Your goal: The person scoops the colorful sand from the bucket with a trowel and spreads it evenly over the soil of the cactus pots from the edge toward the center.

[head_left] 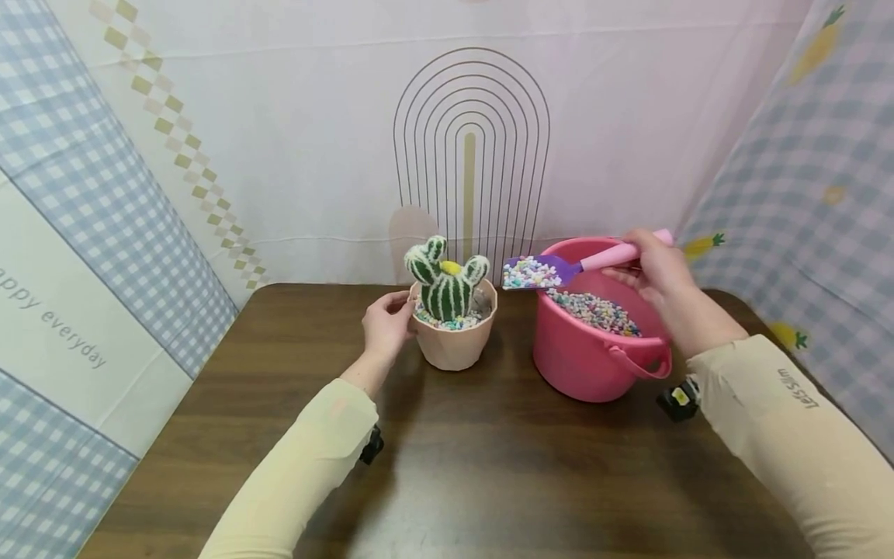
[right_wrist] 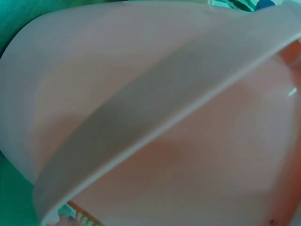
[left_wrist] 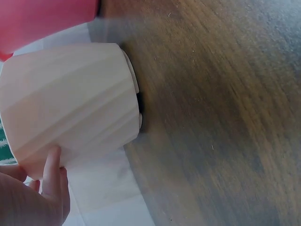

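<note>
The left grip (head_left: 386,328) pinches the left rim of the beige pot (head_left: 454,351), which stands upright on the bench (head_left: 489,481) to the left of the pink bucket (head_left: 583,373), while the right grip (head_left: 660,272) is wrapped round the handle of the scoop (head_left: 602,257); its purple blade juts past the bucket's left rim toward the pot, bearing a heap of colourful pebbles (head_left: 531,273). To carry such a load well, keep the blade near level (a slight dip could send pebbles off the front edge) and clear of the bucket's rim. Over the pot, a slow, low tilt would serve best, perhaps toward the right side, which looks greyer, and away from the green cactus (head_left: 447,299). The left grip should brace the pot lightly, so no nudge tips it
</note>
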{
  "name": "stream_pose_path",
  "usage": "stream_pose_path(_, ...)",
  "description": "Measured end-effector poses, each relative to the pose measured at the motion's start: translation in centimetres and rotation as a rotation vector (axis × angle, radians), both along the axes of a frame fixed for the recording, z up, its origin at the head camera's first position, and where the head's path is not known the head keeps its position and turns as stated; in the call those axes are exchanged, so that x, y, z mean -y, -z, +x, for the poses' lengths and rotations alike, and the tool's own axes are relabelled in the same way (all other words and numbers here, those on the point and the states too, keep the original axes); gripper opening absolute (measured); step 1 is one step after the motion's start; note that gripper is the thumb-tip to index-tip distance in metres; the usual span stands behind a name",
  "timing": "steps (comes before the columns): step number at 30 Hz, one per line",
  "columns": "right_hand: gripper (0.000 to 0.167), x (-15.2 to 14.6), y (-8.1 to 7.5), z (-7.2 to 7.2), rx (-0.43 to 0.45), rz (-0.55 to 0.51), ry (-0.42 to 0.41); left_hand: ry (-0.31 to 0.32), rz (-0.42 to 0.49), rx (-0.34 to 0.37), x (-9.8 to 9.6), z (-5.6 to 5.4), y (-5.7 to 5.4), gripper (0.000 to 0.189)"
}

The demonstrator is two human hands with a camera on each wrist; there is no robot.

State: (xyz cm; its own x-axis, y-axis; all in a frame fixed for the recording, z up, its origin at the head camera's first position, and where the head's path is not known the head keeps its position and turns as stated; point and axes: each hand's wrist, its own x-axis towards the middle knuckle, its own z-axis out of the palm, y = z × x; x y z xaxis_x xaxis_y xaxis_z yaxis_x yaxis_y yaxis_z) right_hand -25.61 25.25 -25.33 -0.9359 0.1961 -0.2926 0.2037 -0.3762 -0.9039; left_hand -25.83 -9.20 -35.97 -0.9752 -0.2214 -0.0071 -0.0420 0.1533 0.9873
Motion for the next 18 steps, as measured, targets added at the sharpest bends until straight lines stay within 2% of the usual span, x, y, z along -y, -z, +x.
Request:
stream_pose_path(6,0.006,1.2,-0.2,-0.3,-0.040,0.016,-0.026,0.004,0.007,0.002,0.0,0.0,0.0,0.031)
stream_pose_path(12,0.018,2.2,-0.6,-0.4,-0.026,0.064,-0.044,0.005,0.014,-0.006,-0.1,0.0,0.2,0.030)
stream_pose_path(18,0.018,3.1,-1.0,-0.6,-0.031,0.144,-0.042,-0.003,0.016,-0.012,-0.1,-0.1,0.3,0.030)
